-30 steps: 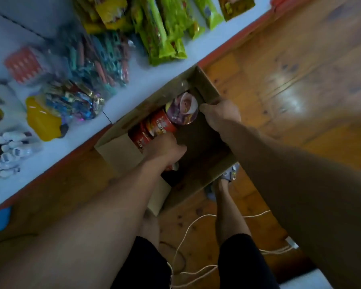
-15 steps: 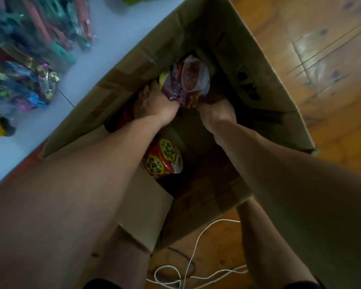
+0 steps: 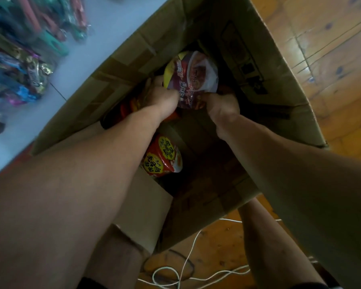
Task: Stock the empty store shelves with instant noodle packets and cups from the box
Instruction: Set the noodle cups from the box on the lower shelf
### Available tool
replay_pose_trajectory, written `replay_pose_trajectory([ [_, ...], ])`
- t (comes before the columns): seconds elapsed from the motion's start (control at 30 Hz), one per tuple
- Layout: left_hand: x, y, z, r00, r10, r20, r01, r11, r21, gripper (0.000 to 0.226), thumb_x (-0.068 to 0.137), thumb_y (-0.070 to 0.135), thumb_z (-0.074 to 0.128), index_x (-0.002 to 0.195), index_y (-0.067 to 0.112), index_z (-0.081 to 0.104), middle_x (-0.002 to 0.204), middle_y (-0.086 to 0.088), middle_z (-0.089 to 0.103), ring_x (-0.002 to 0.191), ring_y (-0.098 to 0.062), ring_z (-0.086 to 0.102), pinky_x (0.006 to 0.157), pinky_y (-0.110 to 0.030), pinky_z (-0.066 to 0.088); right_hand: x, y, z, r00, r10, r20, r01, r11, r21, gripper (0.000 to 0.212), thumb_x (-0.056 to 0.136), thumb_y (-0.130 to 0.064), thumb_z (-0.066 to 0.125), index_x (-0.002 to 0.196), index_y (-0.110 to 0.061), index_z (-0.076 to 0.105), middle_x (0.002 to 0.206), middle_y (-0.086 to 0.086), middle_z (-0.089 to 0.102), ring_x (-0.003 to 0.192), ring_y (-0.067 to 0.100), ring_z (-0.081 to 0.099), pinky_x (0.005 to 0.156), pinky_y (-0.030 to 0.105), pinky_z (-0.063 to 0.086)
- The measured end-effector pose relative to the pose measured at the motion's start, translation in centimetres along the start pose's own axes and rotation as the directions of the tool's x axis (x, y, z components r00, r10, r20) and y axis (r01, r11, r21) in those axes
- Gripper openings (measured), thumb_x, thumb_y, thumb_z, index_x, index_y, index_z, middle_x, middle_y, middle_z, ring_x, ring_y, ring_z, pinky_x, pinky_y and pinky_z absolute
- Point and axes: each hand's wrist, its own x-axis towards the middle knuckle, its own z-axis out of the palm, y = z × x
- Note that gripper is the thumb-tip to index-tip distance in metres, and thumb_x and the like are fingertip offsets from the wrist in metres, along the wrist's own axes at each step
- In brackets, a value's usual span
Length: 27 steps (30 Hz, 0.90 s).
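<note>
Reaching into the brown cardboard box (image 3: 279,84), the left hand (image 3: 162,99) and right hand (image 3: 222,106) both pinch the lower edge of a crinkly purple-and-white noodle packet (image 3: 193,77) inside it; a red noodle cup (image 3: 164,158) lies beside the left forearm.

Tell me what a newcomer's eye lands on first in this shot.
The left hand and right hand meet deep inside the open cardboard box, gripping a purple noodle cup by its near edge. Just right of the left forearm, a red noodle cup with yellow circles lies in the box. At upper left, shiny coloured packets sit blurred on the pale shelf.
</note>
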Motion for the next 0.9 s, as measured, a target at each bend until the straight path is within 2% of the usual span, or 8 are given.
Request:
replay_pose_trajectory([
  [0.07, -1.7, -0.3, -0.1, 0.999, 0.024, 0.027, -0.023, 0.999, -0.027, 0.056, 0.092, 0.025, 0.055, 0.146, 0.025, 0.040, 0.157, -0.001, 0.030, 0.141, -0.026, 0.032, 0.114, -0.039, 0.031, -1.5, 0.4, -0.8, 1.000, 0.029, 0.005, -0.029, 0.999, 0.019, 0.031, 0.085, -0.017, 0.065, 0.114, -0.008, 0.065, 0.113, 0.011, 0.069, 0.109, 0.029, 0.065, 0.083, 0.029, 0.052],
  [0.17, -5.3, -0.6, -0.9, 0.999, 0.004, 0.052, 0.002, 0.993, -0.121, 0.051, 0.092, 0.023, 0.057, 0.142, 0.027, 0.044, 0.135, 0.001, 0.050, 0.115, -0.019, 0.048, 0.090, -0.029, 0.037, -5.0, 0.5, -2.0, 0.996, 0.067, -0.062, -0.062, 0.996, 0.070, 0.042, 0.094, -0.018, 0.056, 0.135, -0.018, 0.050, 0.126, 0.005, 0.060, 0.119, 0.026, 0.055, 0.098, 0.035, 0.045],
  [0.27, -9.0, -0.3, -2.5, 0.999, 0.009, 0.051, 0.004, 0.969, -0.246, 0.048, 0.091, 0.019, 0.059, 0.137, 0.027, 0.046, 0.122, 0.006, 0.056, 0.108, -0.014, 0.053, 0.086, -0.028, 0.039, -9.1, 0.1, -3.1, 0.992, 0.061, -0.111, -0.047, 0.991, 0.126, 0.050, 0.086, -0.030, 0.064, 0.133, -0.025, 0.048, 0.112, 0.003, 0.064, 0.099, 0.021, 0.063, 0.079, 0.034, 0.054],
  [0.4, -14.5, 1.5, -5.7, 0.999, 0.024, 0.032, -0.013, 0.951, -0.308, 0.047, 0.092, 0.021, 0.058, 0.136, 0.030, 0.045, 0.125, 0.005, 0.057, 0.112, -0.013, 0.054, 0.077, -0.025, 0.042, -15.1, -2.1, -5.0, 0.998, 0.009, -0.061, -0.005, 0.998, 0.065, 0.049, 0.091, -0.034, 0.064, 0.134, -0.023, 0.045, 0.107, -0.003, 0.062, 0.087, 0.011, 0.062, 0.061, 0.022, 0.048],
  [0.6, -23.3, 4.1, -11.2, 0.995, 0.098, -0.016, -0.098, 0.940, -0.327, 0.044, 0.089, 0.021, 0.060, 0.131, 0.027, 0.050, 0.122, 0.004, 0.061, 0.107, -0.012, 0.058, 0.076, -0.024, 0.045, -23.5, -5.3, -8.6, 0.994, -0.090, -0.067, 0.088, 0.995, -0.037, 0.038, 0.089, -0.038, 0.063, 0.123, -0.024, 0.052, 0.104, -0.004, 0.062, 0.092, 0.018, 0.065, 0.081, 0.036, 0.058],
  [0.73, -28.1, 6.3, -14.1, 0.987, 0.141, -0.074, -0.159, 0.890, -0.427, 0.038, 0.087, 0.011, 0.060, 0.124, 0.022, 0.056, 0.104, 0.009, 0.066, 0.086, -0.003, 0.063, 0.073, -0.020, 0.053, -29.1, -8.2, -10.7, 0.976, -0.192, -0.103, 0.191, 0.981, -0.015, 0.036, 0.085, -0.038, 0.062, 0.116, -0.023, 0.057, 0.099, -0.002, 0.066, 0.090, 0.023, 0.067, 0.083, 0.047, 0.057],
  [0.8, -30.5, 7.7, -15.3, 0.979, 0.172, -0.106, -0.202, 0.854, -0.479, 0.037, 0.087, 0.007, 0.059, 0.122, 0.020, 0.058, 0.099, 0.011, 0.066, 0.080, 0.000, 0.062, 0.063, -0.012, 0.051, -31.6, -10.0, -11.8, 0.962, -0.243, -0.122, 0.241, 0.970, -0.028, 0.036, 0.085, -0.037, 0.062, 0.118, -0.023, 0.058, 0.101, -0.003, 0.067, 0.089, 0.022, 0.067, 0.083, 0.046, 0.057],
  [0.9, -33.8, 10.1, -17.3, 0.966, 0.221, -0.131, -0.256, 0.784, -0.566, 0.039, 0.082, 0.013, 0.062, 0.120, 0.020, 0.059, 0.104, 0.006, 0.069, 0.092, -0.009, 0.064, 0.069, -0.016, 0.052, -35.1, -13.1, -13.7, 0.938, -0.312, -0.154, 0.313, 0.950, -0.014, 0.033, 0.086, -0.036, 0.061, 0.117, -0.026, 0.059, 0.100, -0.008, 0.065, 0.090, 0.016, 0.066, 0.084, 0.042, 0.057],
])
